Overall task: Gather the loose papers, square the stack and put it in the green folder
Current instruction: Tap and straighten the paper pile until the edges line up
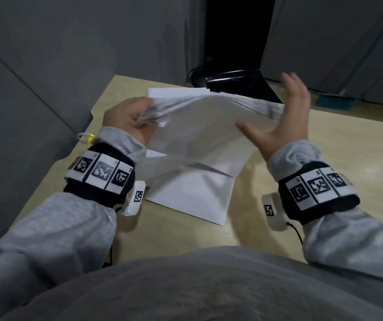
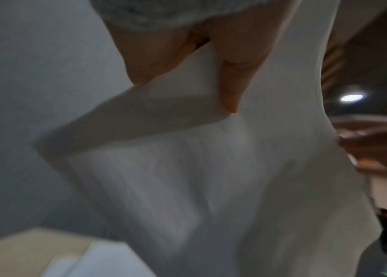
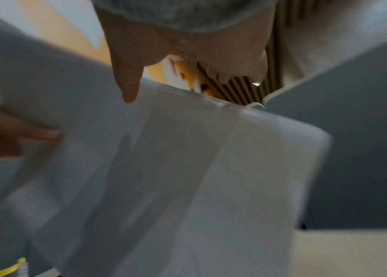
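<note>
White paper stack [image 1: 199, 126] held on edge above a pale wooden table [image 1: 301, 186]
The left hand [image 1: 125, 117] grips the stack's left end, fingers curled round the sheets; the right hand [image 1: 283, 119] lies flat against the right end, fingers straight and spread. Further sheets [image 1: 195, 195] lie flat on the table beneath; the sheets' top edges are uneven

It looks like an office. A pale wooden tabletop [image 1: 324, 158] sits between grey divider walls [image 1: 35, 54], with white papers [image 1: 197, 135] and a black stand [image 1: 239, 82] at the far side.
</note>
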Tool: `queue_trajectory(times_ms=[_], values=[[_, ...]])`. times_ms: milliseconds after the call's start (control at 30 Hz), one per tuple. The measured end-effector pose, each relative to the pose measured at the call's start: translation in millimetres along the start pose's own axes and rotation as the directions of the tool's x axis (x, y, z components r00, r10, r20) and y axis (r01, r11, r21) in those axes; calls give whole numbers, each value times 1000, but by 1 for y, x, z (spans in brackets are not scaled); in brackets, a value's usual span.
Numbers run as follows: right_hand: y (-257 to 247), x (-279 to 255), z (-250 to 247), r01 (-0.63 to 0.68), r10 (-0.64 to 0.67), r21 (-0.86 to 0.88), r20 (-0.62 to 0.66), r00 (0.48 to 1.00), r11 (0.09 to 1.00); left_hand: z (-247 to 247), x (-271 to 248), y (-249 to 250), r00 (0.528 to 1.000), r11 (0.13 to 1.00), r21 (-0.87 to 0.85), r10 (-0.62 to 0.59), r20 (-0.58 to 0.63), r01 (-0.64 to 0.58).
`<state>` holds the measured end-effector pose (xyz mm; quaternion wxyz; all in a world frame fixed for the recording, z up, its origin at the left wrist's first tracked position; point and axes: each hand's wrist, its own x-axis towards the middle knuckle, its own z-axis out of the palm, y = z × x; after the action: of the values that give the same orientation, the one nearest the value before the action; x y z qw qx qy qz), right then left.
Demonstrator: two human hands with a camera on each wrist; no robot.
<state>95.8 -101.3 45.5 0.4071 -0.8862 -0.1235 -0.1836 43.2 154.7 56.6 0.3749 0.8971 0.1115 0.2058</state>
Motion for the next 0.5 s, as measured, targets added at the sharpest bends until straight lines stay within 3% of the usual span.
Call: queue_trajectory(times_ms=[67, 133, 233, 300, 400, 500], values=[[-25, 3, 1, 189, -179, -86, 113, 977, 978, 4, 8, 4, 992, 992, 39, 120, 31, -122], [-41, 8, 1, 327, -311, -33, 231, 922, 944, 3, 2, 22, 963, 968, 89, 219, 161, -235], [-48, 14, -5, 422, -403, 5, 307, 862, 907, -4, -9, 34, 933, 933, 65, 347, 98, -353], [-45, 15, -10, 386, -373, 14, 284, 883, 923, -9, -10, 35, 964, 962, 67, 267, -3, -266], [-40, 15, -17, 326, -335, 82, 148, 930, 942, -19, -5, 29, 996, 999, 33, -19, -88, 22], [-38, 17, -21, 286, -290, 150, 1, 957, 946, -25, -3, 30, 983, 985, -149, -108, -145, 86]])
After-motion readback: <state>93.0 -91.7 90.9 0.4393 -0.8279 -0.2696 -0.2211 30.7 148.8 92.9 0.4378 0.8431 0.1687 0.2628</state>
